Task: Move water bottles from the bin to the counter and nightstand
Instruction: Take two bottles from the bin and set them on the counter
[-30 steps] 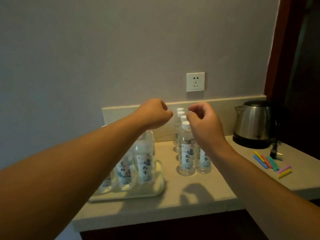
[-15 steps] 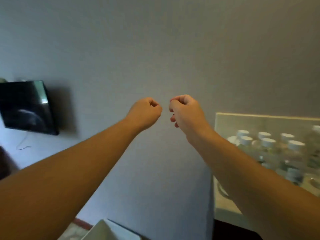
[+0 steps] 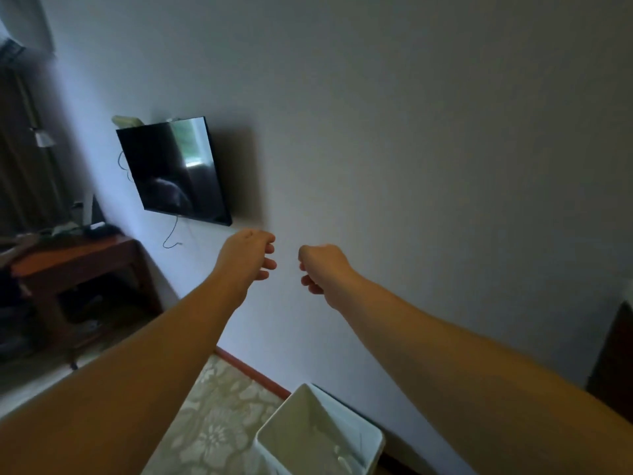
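Two hands: both raised in front of a plain wall, arms bare and stretched forward, nothing held in either.
Left hand (image 3: 248, 255): fingers curled loosely inward, a few fingertips showing at its right edge; it grips nothing.
Right hand (image 3: 322, 269): closed into a loose fist, knuckles toward the wall, empty.
Gap: the hands sit near each other at about the same height, apart, not touching.
Bin (image 3: 320, 437): white, square-sided, open-topped, on the floor at the bottom of the view, below and between the forearms, close to the wall.
Bin contents: the inside looks pale and mostly bare; a few faint marks on its floor are too blurred to identify.
Water bottles: I cannot make any out.
Television (image 3: 173, 169): dark flat screen mounted on the wall, up and left of the left hand, with a thin cable hanging under it.
Wooden table (image 3: 78, 258): reddish-brown, at the left edge by the wall, dark clutter on top and underneath.
Floor (image 3: 212, 419): pale floral pattern left of the bin, with a reddish skirting strip along the wall's foot.
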`<state>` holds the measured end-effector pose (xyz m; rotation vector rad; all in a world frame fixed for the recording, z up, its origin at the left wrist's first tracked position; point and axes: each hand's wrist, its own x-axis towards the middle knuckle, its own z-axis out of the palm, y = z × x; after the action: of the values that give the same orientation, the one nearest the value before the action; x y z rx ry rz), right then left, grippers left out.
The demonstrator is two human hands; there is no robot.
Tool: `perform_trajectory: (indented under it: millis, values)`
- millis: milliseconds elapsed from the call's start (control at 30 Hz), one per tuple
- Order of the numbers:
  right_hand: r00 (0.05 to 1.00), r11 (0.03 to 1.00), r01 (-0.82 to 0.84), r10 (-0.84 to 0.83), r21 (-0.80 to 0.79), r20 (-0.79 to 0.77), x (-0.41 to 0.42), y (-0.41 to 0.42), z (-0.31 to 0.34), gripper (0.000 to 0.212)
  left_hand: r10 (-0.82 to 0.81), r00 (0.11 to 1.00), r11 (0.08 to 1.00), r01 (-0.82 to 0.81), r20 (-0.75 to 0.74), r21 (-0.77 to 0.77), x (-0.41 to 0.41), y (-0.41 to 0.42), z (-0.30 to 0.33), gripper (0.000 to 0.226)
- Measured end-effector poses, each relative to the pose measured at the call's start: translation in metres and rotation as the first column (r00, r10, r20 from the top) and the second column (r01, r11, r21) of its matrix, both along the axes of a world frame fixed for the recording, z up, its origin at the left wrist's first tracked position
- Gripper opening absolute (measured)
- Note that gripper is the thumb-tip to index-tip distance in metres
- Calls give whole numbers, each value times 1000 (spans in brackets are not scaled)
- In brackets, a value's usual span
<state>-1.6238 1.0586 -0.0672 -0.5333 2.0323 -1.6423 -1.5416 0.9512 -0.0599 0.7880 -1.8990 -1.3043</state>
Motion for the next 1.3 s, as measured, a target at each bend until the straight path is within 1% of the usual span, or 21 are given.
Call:
perform_trajectory:
  millis: [167,300,433,567,700,800,933,1067,1167,1300]
  values:
    - [999,1000,-5,5,17,37,-43,-79,-35,24,-21,999,999,19,39,34,-51,-64,-27,16]
    - [998,999,37,-39,31,56,-98,-138,-60,25,-63,996,997,59,70,48,-110,-118,-43,12]
    - [992,994,74,-82,76,97,-146,-183,-90,29,-132,985,988,122,109,92,-161,-163,-71,14]
    - [976,981,133,-155,143,154,-188,-212,-131,31,-212,970,966,190,121,174,-209,-193,-123,13]
    - [952,960,190,-231,206,202,-221,-235,-189,26,-316,943,914,274,102,299,-254,-217,-193,14]
    - [925,938,250,-305,242,225,-244,-251,-244,25,-402,910,860,338,100,383,-289,-234,-254,16]
    - [904,903,321,-382,286,191,-272,-270,-342,23,-501,862,792,422,75,442,-324,-257,-357,16]
    - [882,868,350,-432,354,188,-281,-273,-468,21,-556,827,739,446,85,504,-331,-268,-487,16]
    - [856,859,360,-459,364,239,-280,-266,-574,18,-586,804,704,441,104,556,-332,-265,-597,18]
    - [808,840,387,-507,380,298,-282,-260,-714,24,-599,795,670,435,92,601,-337,-257,-736,19]
